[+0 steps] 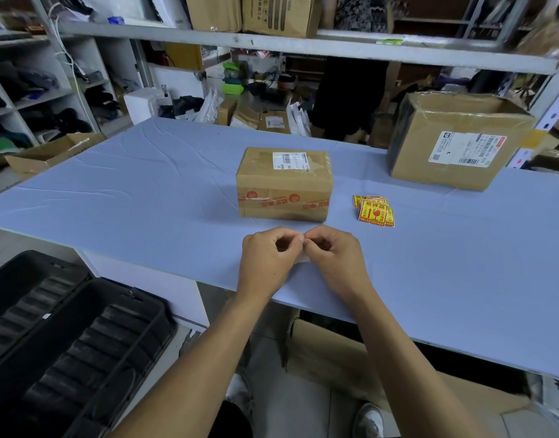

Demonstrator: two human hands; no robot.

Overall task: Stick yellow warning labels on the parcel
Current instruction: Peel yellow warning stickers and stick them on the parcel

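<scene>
Fingers (300, 240) of the left hand (267, 260) and right hand (333, 259) are pinched on a small white-backed label (303, 258), presumably so its backing can be peeled. The parcel (284, 183) is placed just beyond on the bench (145, 184), yellow warning labels (373, 210) beside it.

Your parcel (284, 184): brown cardboard box, taped shut, white shipping label on top, red-printed tape across the front, upright mid-table. Yellow warning labels (373, 210): small overlapping pile with red print, flat, just right of the parcel.
</scene>
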